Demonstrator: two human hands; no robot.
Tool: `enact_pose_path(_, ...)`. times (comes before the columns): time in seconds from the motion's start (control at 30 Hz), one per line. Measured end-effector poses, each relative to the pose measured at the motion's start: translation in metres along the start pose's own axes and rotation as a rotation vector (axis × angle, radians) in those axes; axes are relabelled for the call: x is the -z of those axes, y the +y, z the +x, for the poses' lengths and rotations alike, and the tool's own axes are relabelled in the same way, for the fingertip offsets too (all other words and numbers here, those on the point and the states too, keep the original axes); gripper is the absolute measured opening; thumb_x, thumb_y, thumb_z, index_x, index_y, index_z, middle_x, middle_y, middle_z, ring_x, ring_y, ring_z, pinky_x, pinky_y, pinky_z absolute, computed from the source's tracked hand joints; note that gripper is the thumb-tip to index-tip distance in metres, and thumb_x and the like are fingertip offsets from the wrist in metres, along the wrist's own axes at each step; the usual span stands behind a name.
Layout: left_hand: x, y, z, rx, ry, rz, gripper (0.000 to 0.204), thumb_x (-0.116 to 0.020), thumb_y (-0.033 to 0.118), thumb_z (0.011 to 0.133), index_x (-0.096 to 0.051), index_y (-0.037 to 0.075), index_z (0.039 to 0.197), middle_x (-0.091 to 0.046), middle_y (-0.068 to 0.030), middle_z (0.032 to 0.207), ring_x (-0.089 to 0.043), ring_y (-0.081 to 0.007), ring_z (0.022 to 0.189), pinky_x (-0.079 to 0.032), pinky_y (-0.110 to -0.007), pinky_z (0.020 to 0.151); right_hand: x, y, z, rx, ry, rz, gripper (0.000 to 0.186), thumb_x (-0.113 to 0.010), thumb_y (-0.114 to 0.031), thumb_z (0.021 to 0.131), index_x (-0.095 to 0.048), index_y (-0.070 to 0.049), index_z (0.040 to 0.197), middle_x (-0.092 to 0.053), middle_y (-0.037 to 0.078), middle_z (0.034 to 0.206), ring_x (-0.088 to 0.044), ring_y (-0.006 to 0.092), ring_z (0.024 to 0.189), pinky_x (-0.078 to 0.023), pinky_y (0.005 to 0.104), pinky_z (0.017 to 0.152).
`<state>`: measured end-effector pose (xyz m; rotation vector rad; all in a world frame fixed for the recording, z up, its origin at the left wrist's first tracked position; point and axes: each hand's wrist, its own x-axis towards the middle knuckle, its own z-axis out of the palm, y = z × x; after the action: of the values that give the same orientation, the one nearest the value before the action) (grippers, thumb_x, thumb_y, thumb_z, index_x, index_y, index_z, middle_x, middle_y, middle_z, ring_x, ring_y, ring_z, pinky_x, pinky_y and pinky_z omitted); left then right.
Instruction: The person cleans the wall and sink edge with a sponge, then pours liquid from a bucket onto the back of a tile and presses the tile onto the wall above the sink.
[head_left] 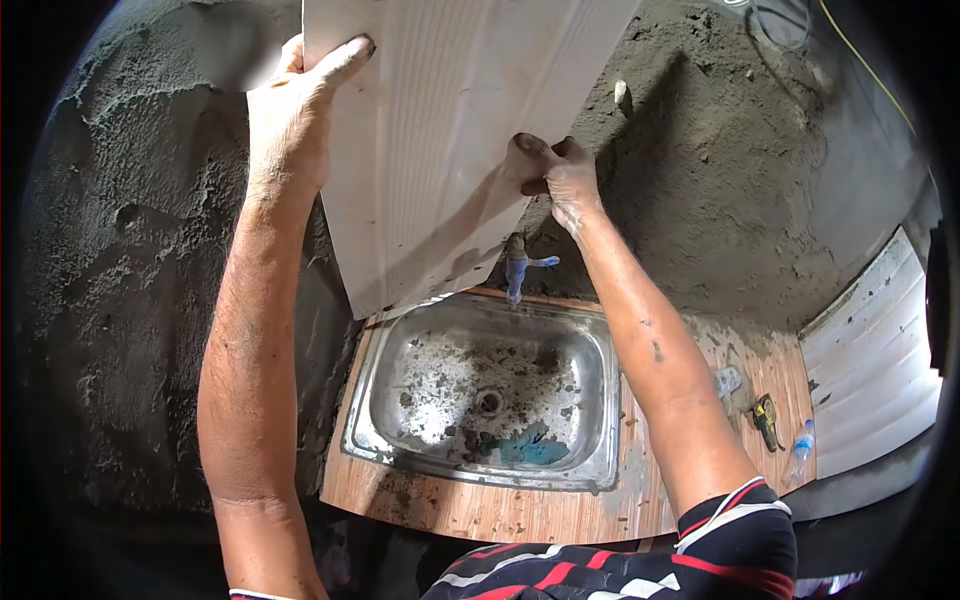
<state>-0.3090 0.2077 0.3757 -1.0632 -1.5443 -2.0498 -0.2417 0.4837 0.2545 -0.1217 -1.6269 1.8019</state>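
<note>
A large pale wall tile (440, 110) with fine stripes hangs tilted in front of the rough grey wall, above the sink's left part. My left hand (295, 115) is closed on its left edge, thumb across the front face. Lower on the opposite edge, my right hand (562, 175) grips the tile with dark, dirty fingertips; some of its fingers are hidden behind. The tile's bottom corner comes down near the back left corner of the steel sink (608, 420). A blue-wrapped tap (516, 275) sticks out of the wall just below my right hand.
Mortar crumbs litter the sink and the wood-patterned countertop (520, 510). On its right lie a yellow and black tape measure (766, 422) and a clear plastic bottle (803, 442). Pale tiling (870, 360) covers the right side wall. Wet mortar (720, 190) coats the wall ahead.
</note>
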Motion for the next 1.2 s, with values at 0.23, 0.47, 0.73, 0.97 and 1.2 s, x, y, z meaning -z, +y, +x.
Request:
enact_pose_path(0.23,-0.002,-0.001,0.001,-0.024,0.075,-0.111,0.031,-0.082,0.016,0.084,-0.073,0.000,0.108,-0.072,-0.0025,0.097,-0.062,-0.0098,0.087,-0.049,-0.028,0.081,0.002,0.001,0.002,0.023,-0.007,-0.074,0.050,-0.081,-0.032,0.086,-0.061,0.009,0.107,-0.067,0.014,0.087,-0.066,0.0203,0.059,-0.055,0.0302,0.046)
enact_pose_path(0.47,-0.002,-0.001,-0.005,-0.002,0.223,-0.110,0.035,-0.084,0.014,0.082,-0.073,-0.001,0.111,-0.072,-0.0056,0.103,-0.063,-0.0131,0.097,-0.048,-0.032,0.091,0.037,0.029,0.009,-0.011,-0.072,-0.089,0.045,-0.061,-0.043,0.099,-0.065,0.000,0.114,-0.068,0.008,0.089,-0.063,0.0158,0.074,-0.054,0.0319,0.060)
enact_pose_path(0.73,0.001,0.001,-0.004,0.043,0.310,-0.097,0.035,-0.084,0.011,0.081,-0.072,-0.001,0.112,-0.072,-0.0065,0.104,-0.063,-0.0149,0.101,-0.044,-0.034,0.100,0.069,0.073,0.008,-0.097,-0.693,-0.966,0.052,-0.046,-0.005,0.088,-0.062,-0.013,0.137,-0.069,0.010,0.085,-0.061,0.0183,0.066,-0.053,0.0318,0.060)
enact_pose_path(0.97,0.009,0.000,-0.001,0.023,0.276,-0.032,0.036,-0.084,0.012,0.081,-0.073,-0.001,0.112,-0.072,-0.0075,0.105,-0.063,-0.0158,0.103,-0.044,-0.036,0.100,0.077,0.096,0.006,-0.029,-0.953,-1.473,0.053,-0.052,-0.007,0.093,-0.055,-0.021,0.145,-0.069,0.023,0.113,-0.067,0.0398,0.101,-0.053,0.0461,0.088)
enact_pose_path(1.2,0.008,-0.005,0.006,0.023,0.278,-0.060,0.036,-0.085,0.012,0.080,-0.073,-0.001,0.112,-0.072,-0.0071,0.104,-0.064,-0.0156,0.100,-0.047,-0.035,0.096,0.139,0.084,0.002,0.039,-0.545,-1.406,0.031,-0.068,-0.028,0.090,-0.071,-0.008,0.114,-0.071,0.020,0.111,-0.068,0.0370,0.102,-0.053,0.0461,0.087)
